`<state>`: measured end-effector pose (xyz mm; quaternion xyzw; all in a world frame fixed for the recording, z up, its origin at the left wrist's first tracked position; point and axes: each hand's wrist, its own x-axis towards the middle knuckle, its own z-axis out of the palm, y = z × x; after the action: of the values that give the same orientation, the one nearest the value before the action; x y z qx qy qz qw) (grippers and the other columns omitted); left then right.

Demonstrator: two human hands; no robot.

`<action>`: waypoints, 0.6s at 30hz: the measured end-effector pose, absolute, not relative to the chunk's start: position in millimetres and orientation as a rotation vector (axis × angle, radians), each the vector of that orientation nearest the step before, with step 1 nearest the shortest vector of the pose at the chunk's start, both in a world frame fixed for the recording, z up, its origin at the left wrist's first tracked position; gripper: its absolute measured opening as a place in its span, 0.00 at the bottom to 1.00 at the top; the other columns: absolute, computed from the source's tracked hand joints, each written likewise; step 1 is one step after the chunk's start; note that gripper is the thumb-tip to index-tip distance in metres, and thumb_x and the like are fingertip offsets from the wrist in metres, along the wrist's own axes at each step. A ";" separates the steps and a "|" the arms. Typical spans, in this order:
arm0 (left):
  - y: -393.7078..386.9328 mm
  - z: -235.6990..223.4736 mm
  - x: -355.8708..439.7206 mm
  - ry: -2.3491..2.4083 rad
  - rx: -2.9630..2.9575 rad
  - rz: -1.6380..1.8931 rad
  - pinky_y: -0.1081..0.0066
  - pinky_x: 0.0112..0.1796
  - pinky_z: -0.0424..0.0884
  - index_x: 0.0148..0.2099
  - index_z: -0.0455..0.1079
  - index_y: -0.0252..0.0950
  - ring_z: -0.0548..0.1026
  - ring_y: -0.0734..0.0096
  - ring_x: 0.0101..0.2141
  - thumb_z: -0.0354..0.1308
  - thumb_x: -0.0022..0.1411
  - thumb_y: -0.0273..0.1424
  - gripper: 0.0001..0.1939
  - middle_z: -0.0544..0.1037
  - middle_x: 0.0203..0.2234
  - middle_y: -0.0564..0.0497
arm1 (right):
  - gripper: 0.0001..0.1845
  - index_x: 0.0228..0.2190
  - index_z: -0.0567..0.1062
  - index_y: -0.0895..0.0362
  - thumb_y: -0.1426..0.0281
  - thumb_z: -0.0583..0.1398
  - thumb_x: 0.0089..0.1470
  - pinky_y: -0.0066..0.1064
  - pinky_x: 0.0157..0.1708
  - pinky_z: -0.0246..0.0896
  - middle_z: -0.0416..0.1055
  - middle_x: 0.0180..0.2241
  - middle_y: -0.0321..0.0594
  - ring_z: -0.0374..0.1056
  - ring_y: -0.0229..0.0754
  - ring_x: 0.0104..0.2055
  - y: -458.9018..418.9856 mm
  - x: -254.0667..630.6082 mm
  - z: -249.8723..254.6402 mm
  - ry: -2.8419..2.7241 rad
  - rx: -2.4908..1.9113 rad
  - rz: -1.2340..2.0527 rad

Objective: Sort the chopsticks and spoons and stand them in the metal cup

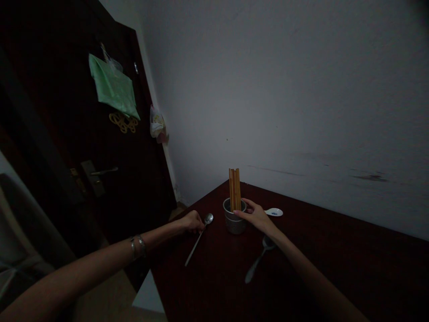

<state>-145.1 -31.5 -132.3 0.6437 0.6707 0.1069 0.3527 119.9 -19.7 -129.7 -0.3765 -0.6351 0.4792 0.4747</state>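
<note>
A grey metal cup (235, 223) stands upright on the dark red table, with several wooden chopsticks (235, 190) standing in it. My right hand (257, 217) grips the cup's right side, the thumb at its near rim and the fingers behind. To the left, my left hand (193, 221) is closed, its fingertips pinching a long-handled metal spoon (193, 253) just below the bowl. Beneath my right forearm lies another metal spoon (255, 267), its bowl partly hidden. A white spoon (275, 212) with a blue mark lies beyond my right hand, its handle partly covered.
The table (214, 290) meets a pale wall (268, 112) at the back. A dark door (134, 192) with a metal handle (104, 171) is at the left, a green cloth (114, 85) hanging on it. A plastic bag (157, 124) hangs beside the door frame.
</note>
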 end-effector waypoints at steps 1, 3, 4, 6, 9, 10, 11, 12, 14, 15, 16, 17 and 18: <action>-30.9 -132.1 -144.7 1.735 1.668 0.248 0.79 0.15 0.54 0.19 0.70 0.31 0.63 0.80 0.15 0.57 0.42 0.31 0.08 0.71 0.16 0.52 | 0.33 0.46 0.66 0.60 0.64 0.65 0.37 0.35 0.40 0.67 0.72 0.41 0.47 0.70 0.45 0.39 -19.8 120.0 -129.5 -1.551 -0.919 1.180; -29.3 -132.4 -144.9 1.740 1.689 0.199 0.79 0.15 0.54 0.20 0.70 0.31 0.63 0.79 0.15 0.57 0.42 0.30 0.07 0.71 0.16 0.52 | 0.33 0.47 0.66 0.60 0.65 0.65 0.38 0.35 0.40 0.67 0.72 0.41 0.47 0.70 0.45 0.39 -19.7 120.0 -129.4 -1.547 -0.906 1.195; -28.4 -132.7 -145.2 1.747 1.708 0.180 0.79 0.16 0.55 0.19 0.70 0.31 0.63 0.79 0.15 0.56 0.42 0.30 0.07 0.71 0.15 0.52 | 0.33 0.47 0.66 0.60 0.65 0.65 0.38 0.36 0.40 0.67 0.72 0.41 0.47 0.70 0.45 0.39 -19.4 120.1 -129.6 -1.547 -0.903 1.195; -26.8 -132.7 -145.5 1.760 1.761 0.143 0.79 0.16 0.56 0.19 0.70 0.31 0.64 0.79 0.15 0.56 0.42 0.29 0.06 0.70 0.14 0.53 | 0.33 0.47 0.65 0.60 0.65 0.66 0.37 0.36 0.40 0.67 0.72 0.41 0.47 0.70 0.45 0.40 -18.7 120.3 -130.4 -1.547 -0.917 1.180; -25.7 -130.3 -144.0 1.774 1.861 0.079 0.78 0.17 0.58 0.20 0.70 0.31 0.65 0.78 0.15 0.55 0.42 0.29 0.06 0.69 0.14 0.53 | 0.36 0.49 0.64 0.60 0.63 0.66 0.37 0.37 0.41 0.66 0.71 0.42 0.48 0.70 0.46 0.41 -16.4 120.9 -131.8 -1.551 -0.947 1.173; -25.8 -128.8 -142.7 1.779 1.898 0.051 0.78 0.17 0.58 0.20 0.70 0.31 0.65 0.77 0.16 0.55 0.42 0.29 0.06 0.70 0.15 0.52 | 0.36 0.49 0.64 0.60 0.63 0.66 0.37 0.37 0.41 0.66 0.71 0.43 0.49 0.69 0.46 0.41 -15.4 121.2 -132.2 -1.558 -0.942 1.187; -26.2 -127.2 -141.0 1.791 1.934 0.018 0.78 0.18 0.59 0.21 0.70 0.32 0.67 0.76 0.17 0.55 0.42 0.28 0.05 0.70 0.15 0.52 | 0.36 0.49 0.64 0.60 0.63 0.66 0.37 0.37 0.42 0.66 0.70 0.44 0.49 0.69 0.45 0.42 -14.3 121.7 -132.5 -1.567 -0.929 1.201; -26.9 -125.5 -139.0 1.808 1.972 -0.020 0.78 0.19 0.60 0.21 0.70 0.32 0.68 0.75 0.18 0.55 0.42 0.28 0.05 0.71 0.16 0.52 | 0.36 0.48 0.64 0.60 0.62 0.66 0.37 0.37 0.42 0.65 0.70 0.44 0.49 0.69 0.45 0.42 -13.3 122.2 -132.7 -1.579 -0.918 1.213; -29.1 -122.6 -134.6 1.866 2.060 -0.090 0.77 0.21 0.61 0.21 0.70 0.33 0.70 0.73 0.21 0.56 0.41 0.30 0.05 0.72 0.18 0.51 | 0.36 0.49 0.63 0.59 0.62 0.65 0.37 0.37 0.43 0.65 0.69 0.46 0.49 0.69 0.45 0.42 -11.6 123.4 -132.8 -1.592 -0.924 1.211; -30.6 -121.4 -132.5 1.896 2.110 -0.108 0.77 0.22 0.62 0.21 0.70 0.33 0.71 0.71 0.22 0.57 0.40 0.30 0.05 0.73 0.18 0.51 | 0.38 0.50 0.62 0.59 0.62 0.65 0.37 0.37 0.43 0.65 0.68 0.46 0.50 0.69 0.45 0.42 -11.2 124.1 -132.7 -1.590 -0.940 1.197; -32.0 -120.2 -130.5 1.924 2.160 -0.103 0.76 0.23 0.62 0.21 0.69 0.34 0.71 0.70 0.23 0.58 0.39 0.31 0.05 0.73 0.19 0.50 | 0.40 0.51 0.61 0.60 0.62 0.65 0.37 0.37 0.43 0.65 0.67 0.48 0.51 0.68 0.45 0.43 -10.9 124.7 -132.4 -1.586 -0.955 1.182; -33.2 -118.9 -128.8 1.943 2.208 -0.068 0.75 0.23 0.63 0.20 0.68 0.34 0.71 0.68 0.23 0.59 0.38 0.32 0.06 0.72 0.19 0.50 | 0.42 0.52 0.59 0.60 0.61 0.66 0.37 0.37 0.43 0.65 0.65 0.48 0.52 0.68 0.45 0.43 -10.8 125.4 -132.0 -1.582 -0.963 1.171; -34.0 -117.1 -127.4 1.953 2.247 -0.009 0.74 0.24 0.63 0.18 0.66 0.35 0.71 0.66 0.24 0.60 0.37 0.32 0.07 0.71 0.18 0.50 | 0.44 0.54 0.57 0.60 0.61 0.66 0.36 0.37 0.43 0.65 0.65 0.49 0.53 0.68 0.46 0.44 -10.9 125.9 -131.5 -1.580 -0.963 1.162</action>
<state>-127.4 -34.0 -117.1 0.7521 0.6538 -0.0031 0.0822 125.9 -10.9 -131.5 -0.3913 -0.6420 0.4721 0.4602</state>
